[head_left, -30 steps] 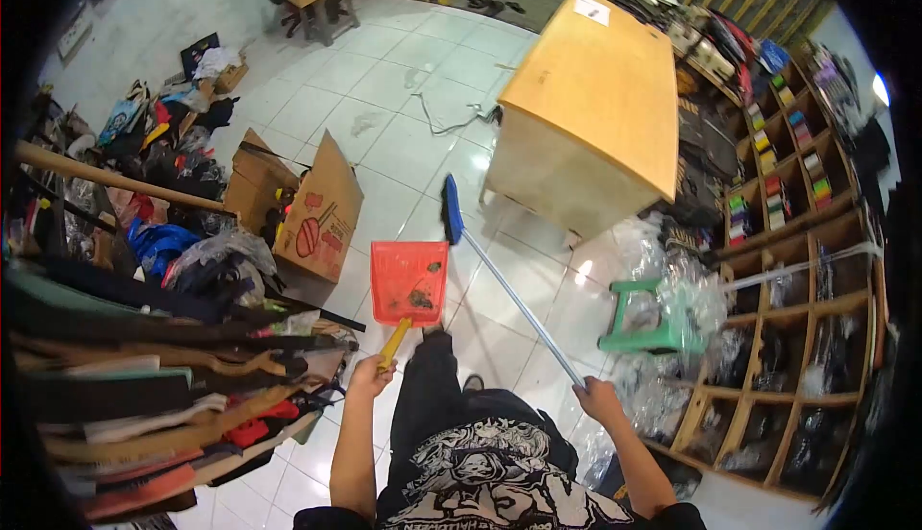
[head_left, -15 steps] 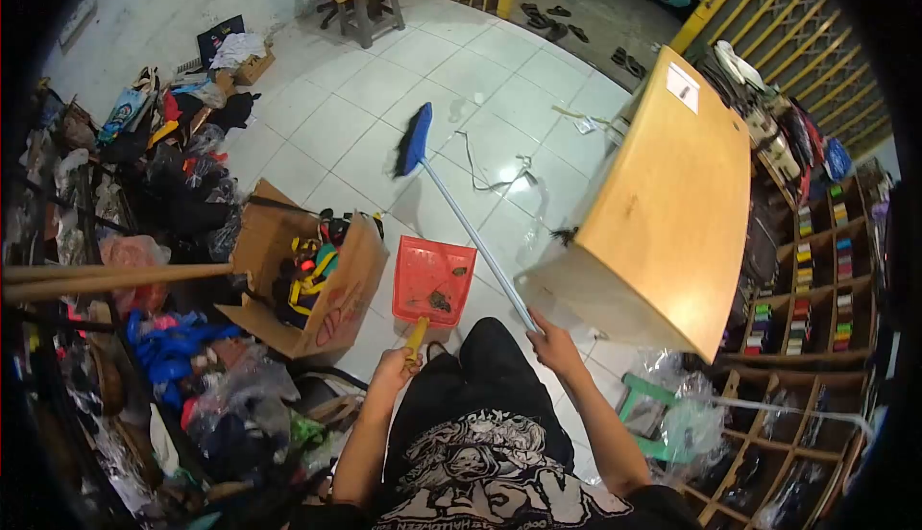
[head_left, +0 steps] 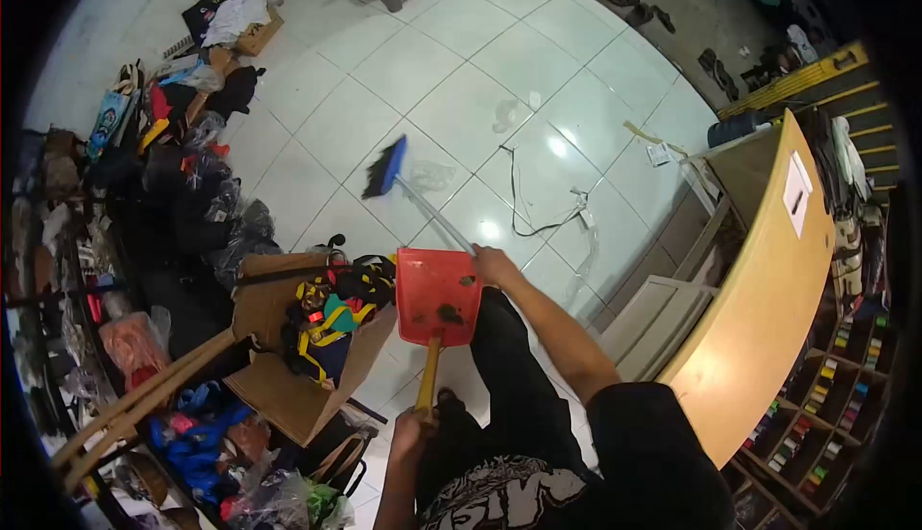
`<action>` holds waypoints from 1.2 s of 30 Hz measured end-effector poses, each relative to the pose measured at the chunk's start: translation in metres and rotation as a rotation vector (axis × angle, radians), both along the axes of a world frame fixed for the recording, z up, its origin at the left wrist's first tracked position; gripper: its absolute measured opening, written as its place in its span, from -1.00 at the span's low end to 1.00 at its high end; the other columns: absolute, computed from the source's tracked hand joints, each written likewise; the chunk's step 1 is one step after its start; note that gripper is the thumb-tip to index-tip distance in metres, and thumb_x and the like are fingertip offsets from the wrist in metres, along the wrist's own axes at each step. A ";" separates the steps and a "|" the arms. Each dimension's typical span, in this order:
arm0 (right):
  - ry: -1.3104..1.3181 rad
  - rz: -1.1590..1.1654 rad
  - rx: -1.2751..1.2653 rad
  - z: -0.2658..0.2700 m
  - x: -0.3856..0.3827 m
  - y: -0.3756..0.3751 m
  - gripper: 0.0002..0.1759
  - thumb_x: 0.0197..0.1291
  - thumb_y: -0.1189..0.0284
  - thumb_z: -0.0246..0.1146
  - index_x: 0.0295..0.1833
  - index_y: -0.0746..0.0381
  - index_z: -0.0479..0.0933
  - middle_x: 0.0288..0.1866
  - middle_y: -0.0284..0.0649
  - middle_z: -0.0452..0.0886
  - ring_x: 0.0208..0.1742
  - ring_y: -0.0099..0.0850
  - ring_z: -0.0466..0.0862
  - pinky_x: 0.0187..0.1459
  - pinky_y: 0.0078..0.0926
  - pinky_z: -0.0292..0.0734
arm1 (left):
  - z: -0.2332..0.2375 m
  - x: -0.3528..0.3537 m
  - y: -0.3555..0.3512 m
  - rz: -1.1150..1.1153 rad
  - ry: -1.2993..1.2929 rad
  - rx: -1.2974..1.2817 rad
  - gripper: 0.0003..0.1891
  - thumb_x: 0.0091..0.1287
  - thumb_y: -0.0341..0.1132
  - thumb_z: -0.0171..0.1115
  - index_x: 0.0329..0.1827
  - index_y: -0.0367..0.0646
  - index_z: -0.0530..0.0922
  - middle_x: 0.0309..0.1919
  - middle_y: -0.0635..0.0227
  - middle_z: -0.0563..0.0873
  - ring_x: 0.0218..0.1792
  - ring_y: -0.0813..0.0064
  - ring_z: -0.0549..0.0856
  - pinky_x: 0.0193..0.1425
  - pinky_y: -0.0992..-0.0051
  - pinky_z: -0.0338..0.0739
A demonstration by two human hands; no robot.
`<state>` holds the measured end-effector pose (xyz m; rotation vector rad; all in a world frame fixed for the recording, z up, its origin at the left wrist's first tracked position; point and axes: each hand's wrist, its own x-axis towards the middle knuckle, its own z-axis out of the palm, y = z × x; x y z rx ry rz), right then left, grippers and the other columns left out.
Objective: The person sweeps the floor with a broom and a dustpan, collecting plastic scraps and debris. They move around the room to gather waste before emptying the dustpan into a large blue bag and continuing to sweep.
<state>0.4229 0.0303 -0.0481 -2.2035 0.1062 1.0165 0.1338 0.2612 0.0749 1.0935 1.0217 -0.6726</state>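
My left hand (head_left: 414,431) is closed around the yellow handle of a red dustpan (head_left: 423,285). Some dark debris (head_left: 449,314) lies in the pan near its handle end. My right hand (head_left: 495,267) grips the pale pole of a broom, just beyond the dustpan's right edge. The blue broom head (head_left: 387,169) with dark bristles is out over the tiled floor, ahead and slightly left. A clear plastic scrap (head_left: 432,177) lies right of the bristles. Further right, a thin dark strap (head_left: 515,199) curls on the tiles.
An open cardboard box (head_left: 274,314) of straps and coloured items stands left of the dustpan. Piled bags and clutter (head_left: 182,194) line the left side. A wooden desk (head_left: 759,290) stands at right, with thread shelves (head_left: 826,396) beyond. Sandals (head_left: 639,2) lie outside the doorway.
My view has shifted forward and turned. My right hand has moved forward along with the broom and is now near the dustpan's edge. The dustpan now appears raised; my left hand still holds it.
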 end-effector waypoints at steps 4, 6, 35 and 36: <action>-0.177 0.143 -0.106 0.003 -0.034 -0.107 -0.43 0.19 0.34 0.00 0.34 0.22 0.26 -0.22 0.18 0.60 -0.23 0.10 0.61 -0.16 -0.05 0.51 | 0.022 0.048 -0.006 0.148 0.159 -0.063 -0.78 0.27 -0.33 0.06 -0.20 -0.36 0.47 -0.40 0.20 0.55 -0.45 0.43 0.54 -0.39 0.54 0.45; -0.096 0.068 -0.179 0.046 -0.076 -0.190 -0.46 0.22 0.32 -0.01 0.33 0.18 0.29 -0.20 0.15 0.61 -0.15 0.09 0.60 -0.05 -0.07 0.49 | 0.034 0.074 0.003 -0.204 -0.065 0.155 -0.82 0.19 -0.44 0.07 -0.25 -0.38 0.54 -0.38 0.19 0.60 -0.44 0.49 0.57 -0.37 0.52 0.53; -0.348 -0.468 -0.372 0.011 0.111 -0.247 -0.49 0.19 0.40 0.04 0.26 0.33 0.26 -0.42 0.19 0.59 -0.36 0.14 0.63 -0.33 0.06 0.53 | -0.021 0.506 0.040 -0.333 0.085 0.255 -0.76 0.22 -0.43 -0.05 -0.16 -0.44 0.44 -0.54 0.17 0.55 -0.65 0.41 0.48 -0.66 0.53 0.28; -0.184 -0.439 -0.370 0.040 0.091 -0.241 -0.44 0.22 0.38 0.03 0.34 0.25 0.20 -0.41 0.19 0.58 -0.38 0.15 0.62 -0.29 0.07 0.52 | -0.022 0.523 0.043 -0.358 0.094 0.242 -0.76 0.22 -0.43 -0.05 -0.16 -0.44 0.44 -0.54 0.17 0.55 -0.65 0.41 0.48 -0.66 0.53 0.28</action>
